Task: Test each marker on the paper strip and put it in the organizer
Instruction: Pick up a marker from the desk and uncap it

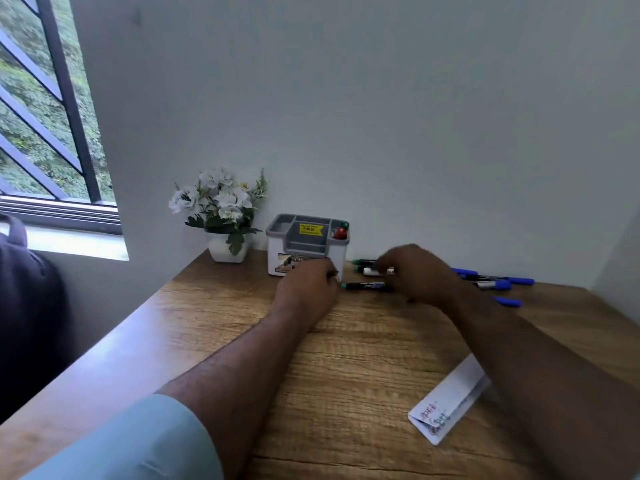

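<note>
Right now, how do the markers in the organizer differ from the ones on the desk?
The markers in the organizer stand upright in its right rear compartment; the markers on the desk lie flat to its right. Only two caps show in the organizer, one red and one green; the desk markers are more numerous, with green and blue caps. Neither hand touches the organizer pair; the right hand is among the desk ones.

Grey-and-white organizer (pixel 307 249) with yellow sticker (pixel 310 229), blue markers (pixel 498 280), wood-grain desk (pixel 346 358), white flowers (pixel 218 199)
</note>
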